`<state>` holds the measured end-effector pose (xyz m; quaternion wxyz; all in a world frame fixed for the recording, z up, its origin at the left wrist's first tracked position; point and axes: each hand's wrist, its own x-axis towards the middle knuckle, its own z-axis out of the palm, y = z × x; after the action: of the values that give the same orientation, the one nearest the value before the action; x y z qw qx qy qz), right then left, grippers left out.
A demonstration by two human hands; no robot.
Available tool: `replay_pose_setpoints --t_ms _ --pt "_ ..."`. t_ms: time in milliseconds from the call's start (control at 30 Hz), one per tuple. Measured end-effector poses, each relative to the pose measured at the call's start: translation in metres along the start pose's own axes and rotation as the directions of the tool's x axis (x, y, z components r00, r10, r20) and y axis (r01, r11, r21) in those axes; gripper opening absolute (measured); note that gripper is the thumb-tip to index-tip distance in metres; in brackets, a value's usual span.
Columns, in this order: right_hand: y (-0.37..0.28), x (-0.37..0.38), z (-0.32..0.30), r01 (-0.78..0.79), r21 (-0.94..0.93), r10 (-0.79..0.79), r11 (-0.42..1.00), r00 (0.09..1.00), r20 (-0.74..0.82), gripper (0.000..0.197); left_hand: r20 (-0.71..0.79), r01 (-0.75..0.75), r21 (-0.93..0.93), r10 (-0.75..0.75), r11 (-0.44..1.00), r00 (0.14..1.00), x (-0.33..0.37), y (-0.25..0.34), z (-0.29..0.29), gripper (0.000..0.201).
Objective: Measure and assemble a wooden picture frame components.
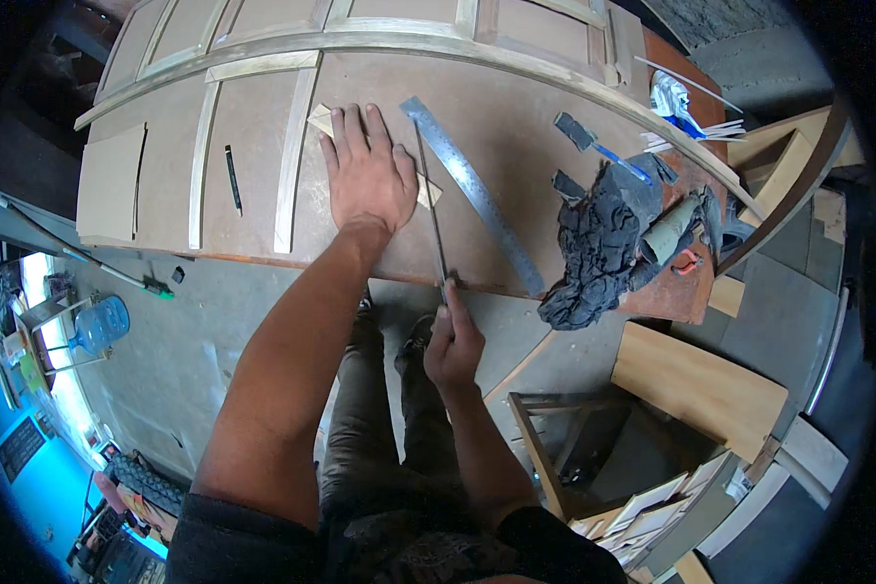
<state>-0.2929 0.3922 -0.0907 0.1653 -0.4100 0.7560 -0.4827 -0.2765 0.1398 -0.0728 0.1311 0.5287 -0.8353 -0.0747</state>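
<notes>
My left hand (368, 173) lies flat with its fingers stretched out. It presses on a short pale wood strip (428, 191) whose ends show on both sides of the hand. My right hand (455, 341) is closed round the near end of a long thin blade (428, 190), seen edge-on, perhaps a saw. The blade crosses the strip just right of my left hand and reaches beyond the table's front edge. A metal ruler (472, 190) lies slanted to its right. The blade's handle is hidden in my fist.
Two pale wood strips (297, 156) and a dark pencil (233, 180) lie left on the brown table (360, 73). A panelled wooden frame (399, 41) spans the back. To the right are a hammer (576, 130) and a crumpled dark cloth (599, 234). A board (701, 389) stands below right.
</notes>
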Motion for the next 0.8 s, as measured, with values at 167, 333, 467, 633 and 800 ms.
replay_pose_setpoints --t_ms 167,333,467,633,800 --pt "0.016 -0.028 -0.017 0.061 -0.077 -0.061 0.995 0.998 0.013 0.04 -0.001 -0.004 0.013 0.004 1.0 1.0 -0.001 0.001 0.0 0.072" --pt "0.009 -0.014 -0.011 0.152 -0.11 -0.157 0.982 0.987 -0.04 0.04 0.009 0.004 0.018 -0.004 1.0 1.0 -0.001 0.001 -0.002 0.072" --pt "0.007 0.0 -0.01 0.055 -0.052 -0.055 0.997 0.998 0.011 0.039 -0.001 -0.001 0.018 0.001 1.0 1.0 0.0 -0.002 -0.001 0.072" --pt "0.016 -0.015 -0.017 0.045 -0.014 -0.044 0.999 0.999 0.023 0.04 0.014 0.008 0.017 -0.009 1.0 1.0 0.0 0.001 -0.001 0.071" --pt "0.012 -0.019 -0.018 0.051 -0.02 -0.05 0.999 0.998 0.023 0.041 -0.002 0.01 0.001 -0.01 1.0 1.0 -0.001 0.0 0.0 0.071"
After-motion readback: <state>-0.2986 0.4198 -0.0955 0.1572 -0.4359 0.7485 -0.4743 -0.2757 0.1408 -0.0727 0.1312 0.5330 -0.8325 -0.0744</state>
